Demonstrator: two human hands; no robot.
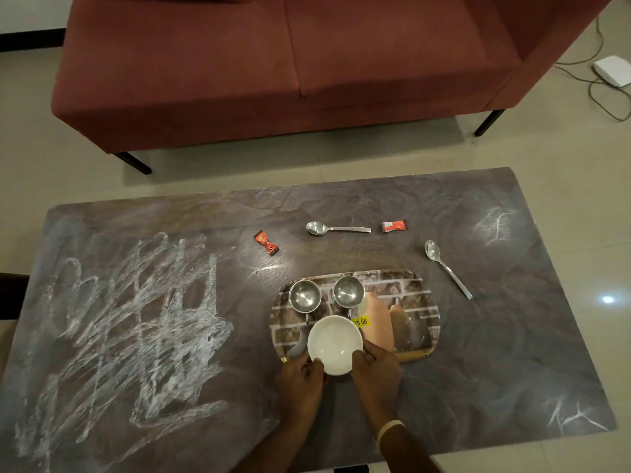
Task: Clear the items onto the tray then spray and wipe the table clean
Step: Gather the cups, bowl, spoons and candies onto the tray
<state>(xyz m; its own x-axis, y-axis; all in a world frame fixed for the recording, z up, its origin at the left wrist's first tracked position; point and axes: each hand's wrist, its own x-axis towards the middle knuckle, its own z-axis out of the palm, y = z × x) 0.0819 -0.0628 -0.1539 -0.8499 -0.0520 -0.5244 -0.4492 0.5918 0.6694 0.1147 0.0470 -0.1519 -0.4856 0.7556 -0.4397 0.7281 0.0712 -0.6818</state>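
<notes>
A white bowl (334,343) sits at the near edge of the brick-patterned tray (415,302). My left hand (300,380) grips its near-left rim and my right hand (377,373) grips its near-right rim. Two steel cups (305,296) (347,291) stand on the tray's far left part. Two spoons lie on the table beyond the tray, one (336,229) at the far middle and one (447,268) at the right. Two red wrappers (267,243) (393,226) lie near the far spoon. White chalky scribbles (136,322) cover the left of the dark table (495,353).
A red sofa (273,70) stands beyond the table, across a strip of tiled floor. A white device (613,70) with cables lies on the floor at the far right. Smaller white smears (496,225) mark the table's right corners.
</notes>
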